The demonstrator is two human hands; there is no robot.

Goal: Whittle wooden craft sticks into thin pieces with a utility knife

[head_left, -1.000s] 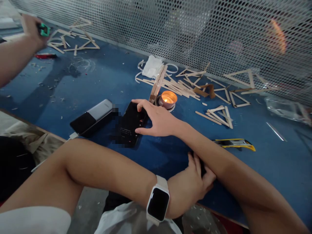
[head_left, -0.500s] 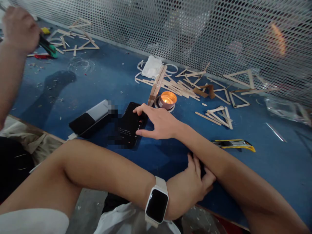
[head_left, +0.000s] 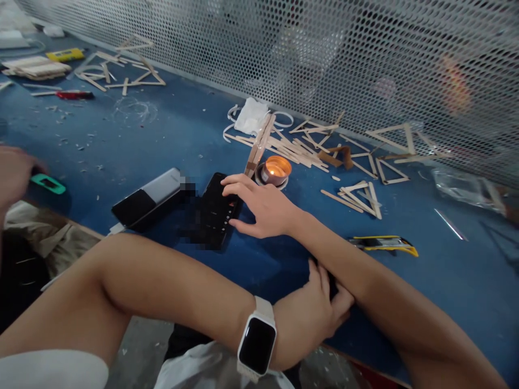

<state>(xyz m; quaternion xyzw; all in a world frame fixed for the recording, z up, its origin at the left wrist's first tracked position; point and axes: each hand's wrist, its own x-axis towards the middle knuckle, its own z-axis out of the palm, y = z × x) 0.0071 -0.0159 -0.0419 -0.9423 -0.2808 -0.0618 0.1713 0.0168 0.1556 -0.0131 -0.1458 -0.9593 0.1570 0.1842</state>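
My right hand (head_left: 265,208) is spread over the right edge of a dark phone (head_left: 214,213) lying on the blue table (head_left: 170,124), its fingertips at the screen. Below my right forearm, my left hand (head_left: 310,308) rests near the table's front edge, fingers apart and nothing seen in it; a watch (head_left: 257,346) is on that wrist. To the left of the dark phone lies a silver and black device (head_left: 148,197). A lit candle in a tin (head_left: 276,170) stands just beyond my right hand. Part of the phone is hidden by pixelation.
Wooden sticks (head_left: 298,148) and stick triangles (head_left: 360,197) lie behind and right of the candle. A yellow cutter (head_left: 385,244) sits beside my right forearm. At the left edge, another person's hand (head_left: 14,175) is by a green-ended tool (head_left: 48,183). Perforated metal mesh (head_left: 243,54) runs behind.
The other person's hand has come down from the upper left toward the table's front edge with the green-ended tool. My right fingers have shifted slightly over the phone, and its screen content differs.
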